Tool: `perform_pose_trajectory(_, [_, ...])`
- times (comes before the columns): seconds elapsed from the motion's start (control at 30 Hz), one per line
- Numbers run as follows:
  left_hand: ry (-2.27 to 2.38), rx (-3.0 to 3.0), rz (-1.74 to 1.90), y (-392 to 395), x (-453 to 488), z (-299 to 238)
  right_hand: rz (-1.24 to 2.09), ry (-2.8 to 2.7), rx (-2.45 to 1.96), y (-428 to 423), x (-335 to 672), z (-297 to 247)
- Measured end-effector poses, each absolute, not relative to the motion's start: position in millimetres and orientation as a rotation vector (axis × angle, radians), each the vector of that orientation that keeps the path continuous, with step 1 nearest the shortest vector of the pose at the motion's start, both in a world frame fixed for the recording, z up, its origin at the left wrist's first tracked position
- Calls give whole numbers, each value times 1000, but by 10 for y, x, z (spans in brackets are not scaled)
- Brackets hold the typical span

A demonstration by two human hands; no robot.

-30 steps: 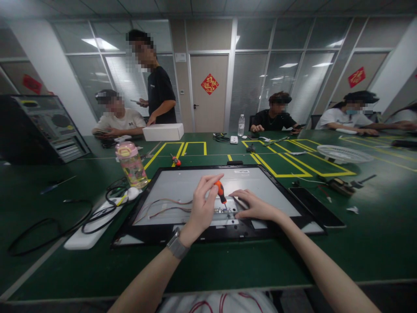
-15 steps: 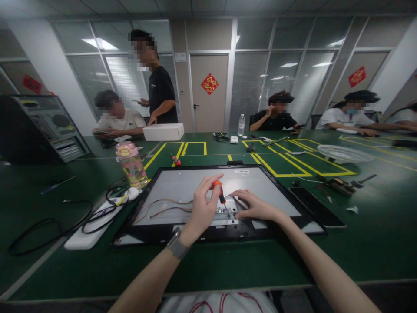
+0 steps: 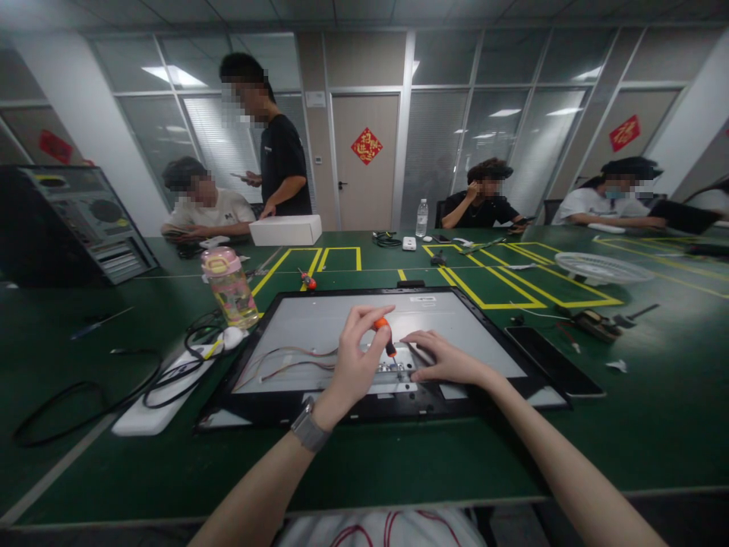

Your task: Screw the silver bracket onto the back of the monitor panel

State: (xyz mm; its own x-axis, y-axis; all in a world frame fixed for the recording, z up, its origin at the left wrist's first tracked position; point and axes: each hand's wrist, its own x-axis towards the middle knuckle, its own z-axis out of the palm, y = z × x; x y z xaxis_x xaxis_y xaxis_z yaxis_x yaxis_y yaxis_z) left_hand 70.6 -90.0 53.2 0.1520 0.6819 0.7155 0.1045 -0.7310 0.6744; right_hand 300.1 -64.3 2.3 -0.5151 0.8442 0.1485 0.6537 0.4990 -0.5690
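A black-framed flat panel [image 3: 319,323] lies face down on the green table, its grey back up. My left hand [image 3: 356,361] pinches a small orange-handled screwdriver [image 3: 385,336], held upright with its tip on a small metal board [image 3: 392,372] near the panel's front edge. My right hand [image 3: 444,358] lies flat beside that board, fingers stretched and pressing on it. Thin coloured wires [image 3: 285,361] run left from the board across the panel. A watch sits on my left wrist.
A pink-lidded bottle [image 3: 229,287], black cables [image 3: 171,365] and a white slab [image 3: 151,403] lie left. A second screwdriver [image 3: 307,281] lies behind the panel. A dark phone [image 3: 552,361], a white fan grille [image 3: 602,267] and small parts lie right. A computer case [image 3: 74,224] stands far left. Other people sit beyond.
My left fingers have shifted slightly on the screwdriver handle, which leans a little differently. A seated person across the table raised a hand to the head. My right hand stayed put.
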Motion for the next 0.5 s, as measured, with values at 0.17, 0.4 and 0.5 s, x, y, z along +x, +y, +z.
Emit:
perform_pose_trajectory(0.17, [719,1907,1531,-907,721,523,615,-2348,-1248,-637,3002,19])
perform_pose_trajectory(0.4, [797,2045,1544,-893,703,560,625,-2348,-1241,-634,3006,18])
perform_pose_trajectory(0.5, [815,2197,1551,-898,690,563,629,-2346,-1247,-638,2999,22])
